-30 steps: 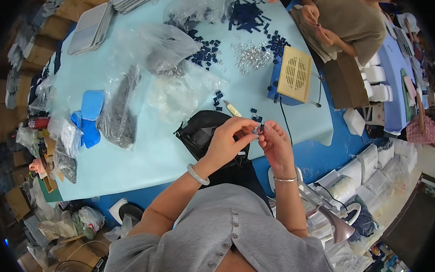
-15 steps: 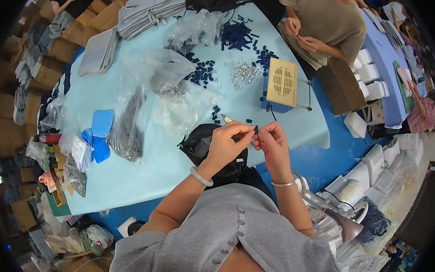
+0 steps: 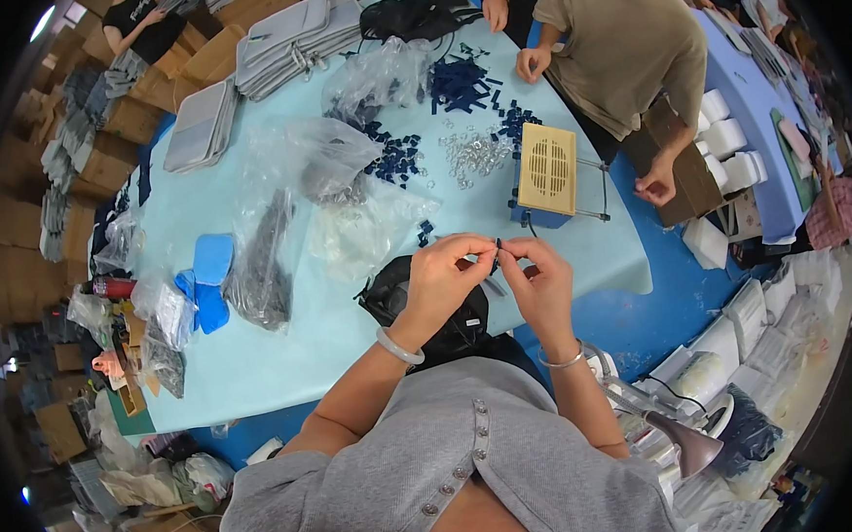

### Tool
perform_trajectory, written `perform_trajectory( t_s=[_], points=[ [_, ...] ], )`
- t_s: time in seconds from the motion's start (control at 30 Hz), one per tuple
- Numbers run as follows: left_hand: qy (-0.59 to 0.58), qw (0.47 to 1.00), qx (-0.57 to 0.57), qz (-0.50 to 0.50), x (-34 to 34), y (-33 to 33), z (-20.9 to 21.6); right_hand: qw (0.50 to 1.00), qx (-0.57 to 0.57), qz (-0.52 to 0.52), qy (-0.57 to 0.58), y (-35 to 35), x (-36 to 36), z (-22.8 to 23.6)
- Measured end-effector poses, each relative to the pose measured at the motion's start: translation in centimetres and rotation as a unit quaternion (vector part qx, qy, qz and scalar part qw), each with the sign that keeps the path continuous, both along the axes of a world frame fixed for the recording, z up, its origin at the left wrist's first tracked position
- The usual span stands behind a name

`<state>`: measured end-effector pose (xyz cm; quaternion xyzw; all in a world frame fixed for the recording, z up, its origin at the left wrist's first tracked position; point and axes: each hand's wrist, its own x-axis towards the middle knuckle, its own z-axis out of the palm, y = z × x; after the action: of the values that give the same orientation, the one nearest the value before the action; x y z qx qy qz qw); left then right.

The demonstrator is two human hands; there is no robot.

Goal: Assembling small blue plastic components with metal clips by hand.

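Note:
Above the table's near edge, my left hand [image 3: 444,279] and my right hand [image 3: 542,283] meet fingertip to fingertip. Both pinch a small dark strap piece [image 3: 498,246], mostly covered by the fingers, so its exact shape is hidden. Below them a black fabric bag [image 3: 464,330] lies at the table edge and over my lap. Past my hands are small navy pieces [image 3: 395,156], a pile of navy strips [image 3: 459,84] and a scatter of shiny rings [image 3: 476,156].
A blue device with a tan grille top [image 3: 547,171] stands to the right. Clear plastic bags [image 3: 331,155], a blue pouch [image 3: 213,259] and stacked grey cases [image 3: 201,124] lie on the left. A co-worker in a tan shirt [image 3: 616,30] stands across, beside a brown carton [image 3: 680,187].
The co-worker's hands have come apart; one now hangs by the carton, the other is at the table edge. My hands keep their pinch, the right fingers straighter. The view has shifted slightly.

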<state>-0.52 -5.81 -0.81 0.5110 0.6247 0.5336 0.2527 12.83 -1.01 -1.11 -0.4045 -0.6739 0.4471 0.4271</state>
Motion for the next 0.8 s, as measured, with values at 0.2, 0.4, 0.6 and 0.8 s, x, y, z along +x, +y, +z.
perform_trajectory(
  t_s=[0.2, 0.4, 0.6, 0.8],
  points=[
    [0.043, 0.999, 0.026, -0.007, 0.4, 0.5, -0.4, 0.997, 0.047, -0.028, -0.058, 0.2, -0.2, -0.4],
    [0.028, 1.000, 0.004, 0.003, 0.5, 0.8, -0.9, 0.997, -0.081, -0.005, 0.001, 0.3, -0.2, -1.8],
    [-0.150, 0.987, -0.059, 0.003, 0.4, 0.9, -1.7, 0.958, -0.218, 0.013, 0.187, 0.2, -0.4, -2.8],
    [-0.111, 0.991, -0.077, -0.009, 0.3, 0.8, -0.4, 0.993, -0.118, 0.001, 0.030, 0.7, 0.0, -2.3]
  ],
)
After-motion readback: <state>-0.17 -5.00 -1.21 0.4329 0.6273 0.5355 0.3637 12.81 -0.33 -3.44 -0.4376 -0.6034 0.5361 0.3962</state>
